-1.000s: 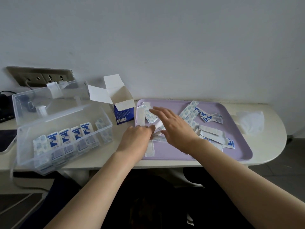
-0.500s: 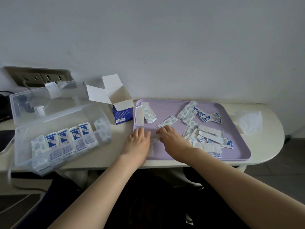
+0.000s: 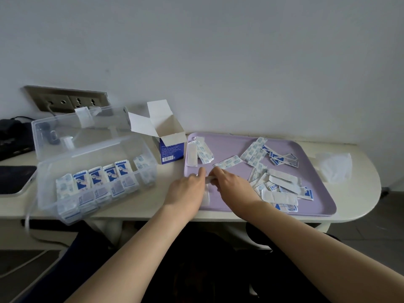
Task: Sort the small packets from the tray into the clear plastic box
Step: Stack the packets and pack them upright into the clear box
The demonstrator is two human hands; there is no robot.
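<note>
A lilac tray (image 3: 229, 143) lies on the table with small white and blue packets scattered over it, most in a loose pile (image 3: 279, 189) at its right. Both my hands meet at the tray's front left. My left hand (image 3: 185, 190) and my right hand (image 3: 232, 185) pinch the same small bunch of white packets (image 3: 209, 179) between their fingertips. Another white packet lies under my left hand. The clear plastic box (image 3: 96, 178) stands open to the left, with rows of blue and white packets upright inside.
An open blue and white carton (image 3: 168, 141) stands between box and tray. The box's clear lid (image 3: 72, 130) leans back toward a wall socket (image 3: 67, 101). A crumpled clear bag (image 3: 334, 166) lies at the table's right end. A dark device (image 3: 15, 178) sits far left.
My right hand has drawn back from the tray's middle to its front left. It met my left hand there, and both now pinch a bunch of packets. The view shifted slightly.
</note>
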